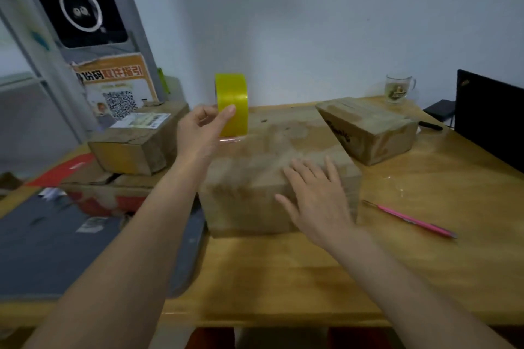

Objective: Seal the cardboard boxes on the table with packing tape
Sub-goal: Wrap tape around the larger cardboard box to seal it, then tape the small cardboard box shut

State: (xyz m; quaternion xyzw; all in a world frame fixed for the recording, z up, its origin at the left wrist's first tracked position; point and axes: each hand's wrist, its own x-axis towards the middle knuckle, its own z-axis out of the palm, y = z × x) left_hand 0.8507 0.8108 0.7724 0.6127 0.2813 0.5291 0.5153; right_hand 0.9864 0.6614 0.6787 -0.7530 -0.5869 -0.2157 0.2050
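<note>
A large cardboard box [255, 156] lies in the middle of the wooden table [283, 272]. My left hand [202, 133] grips a yellow roll of packing tape [232, 102], held upright on the box's far left edge. My right hand [314, 195] presses flat on the box's near right top, fingers spread. A second cardboard box [368, 127] stands tilted at the back right. A third box [139, 142] with a white label and a yellow taped face sits at the left on a stack.
A pink pen [411, 219] lies on the table right of the large box. A glass mug [398, 88] and a black monitor [487, 119] stand at the back right, with a black marker [431, 125] nearby. Flat grey and red packaging [71, 235] covers the left side.
</note>
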